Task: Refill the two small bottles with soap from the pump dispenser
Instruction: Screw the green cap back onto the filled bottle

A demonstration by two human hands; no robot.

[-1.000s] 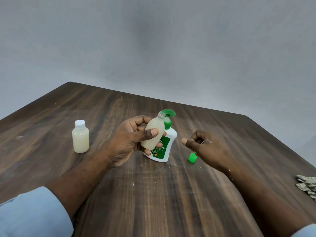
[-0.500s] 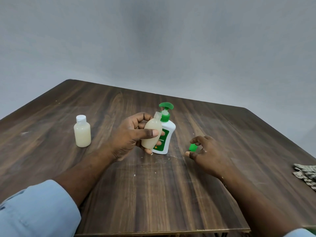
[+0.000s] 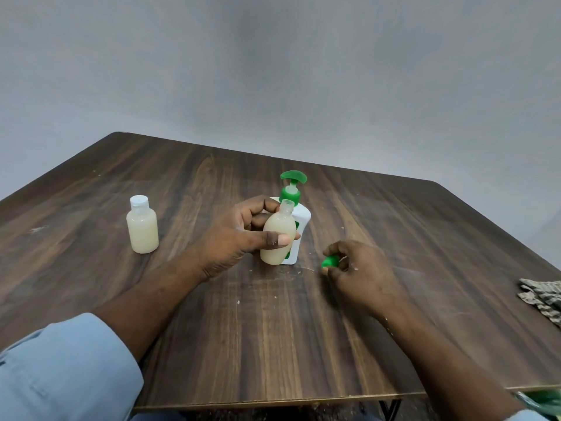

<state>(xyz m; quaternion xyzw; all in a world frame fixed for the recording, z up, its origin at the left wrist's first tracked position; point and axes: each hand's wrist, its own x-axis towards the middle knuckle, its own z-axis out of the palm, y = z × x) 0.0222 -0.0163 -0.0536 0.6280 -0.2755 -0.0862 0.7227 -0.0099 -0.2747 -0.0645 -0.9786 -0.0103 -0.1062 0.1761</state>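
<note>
My left hand (image 3: 243, 232) grips an uncapped small bottle (image 3: 277, 235) full of creamy soap, held upright just in front of the white pump dispenser (image 3: 299, 220) with its green pump head. My right hand (image 3: 358, 268) rests low on the table and pinches a small green cap (image 3: 330, 262) between its fingers. A second small bottle (image 3: 142, 227), filled and closed with a white cap, stands alone to the left.
The dark wooden table (image 3: 273, 329) runs to its front edge near me. A patterned cloth (image 3: 543, 299) lies at the right edge. Blue sleeves cover both forearms at the bottom corners.
My right hand dropped from mid-air onto the table and took hold of the green cap. The left hand kept the open bottle by the dispenser.
</note>
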